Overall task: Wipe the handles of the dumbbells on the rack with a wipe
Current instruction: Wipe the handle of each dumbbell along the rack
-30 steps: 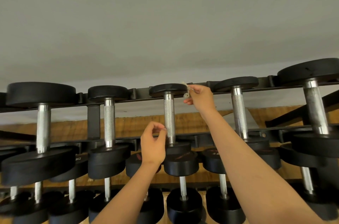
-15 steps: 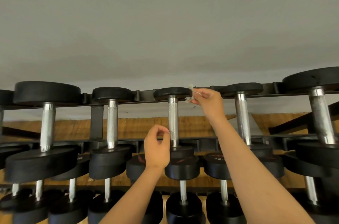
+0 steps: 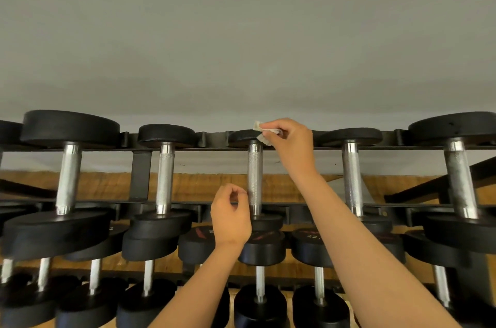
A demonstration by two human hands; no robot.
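The small crumpled white wipe is pinched in my right grip, against the far head of the middle black dumbbell. That is just above its knurled steel handle, on the top tier of the black metal rack. My left grip is clenched on nothing, just beside the handle's near end. A plain grey wall rises behind.

we're pretty clearly in a gym, or at least a proper weights corner. a long black steel rack holds dumbbells in stacked rows, round black heads on knurled chrome handles, in a whole spread of sizes. one lower head has a printed number starting 22. plain grey wall behind, and wood-grain boards show between the rails.
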